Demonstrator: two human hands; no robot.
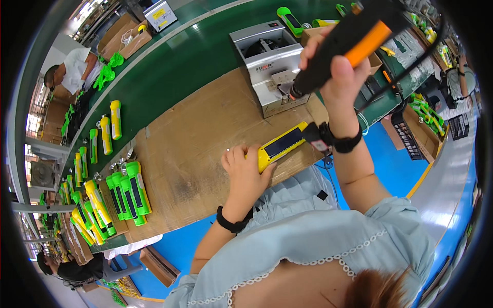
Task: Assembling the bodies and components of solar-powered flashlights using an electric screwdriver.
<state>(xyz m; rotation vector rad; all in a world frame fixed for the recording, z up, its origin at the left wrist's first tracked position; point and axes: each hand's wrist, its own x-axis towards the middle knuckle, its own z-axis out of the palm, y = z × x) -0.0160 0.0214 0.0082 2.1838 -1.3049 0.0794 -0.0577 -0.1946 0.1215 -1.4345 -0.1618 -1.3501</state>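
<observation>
Meanwhile, the left hand (pixel 245 165) pins a yellow flashlight (pixel 281 146) down while the raised right hand (pixel 333 72) grips an electric screwdriver (pixel 343 47).

— Where does everything sit around the cardboard sheet (pixel 190 154)?
— It lies on the desk (pixel 195 56); a flashlight (pixel 281 145) rests on its near edge under the left hand (pixel 245 167); the metal machine (pixel 269 61) stands at its far end; stacked flashlights (pixel 128 192) lie on its left end; the right hand (pixel 334 66) holds a screwdriver (pixel 344 46) above it.
</observation>
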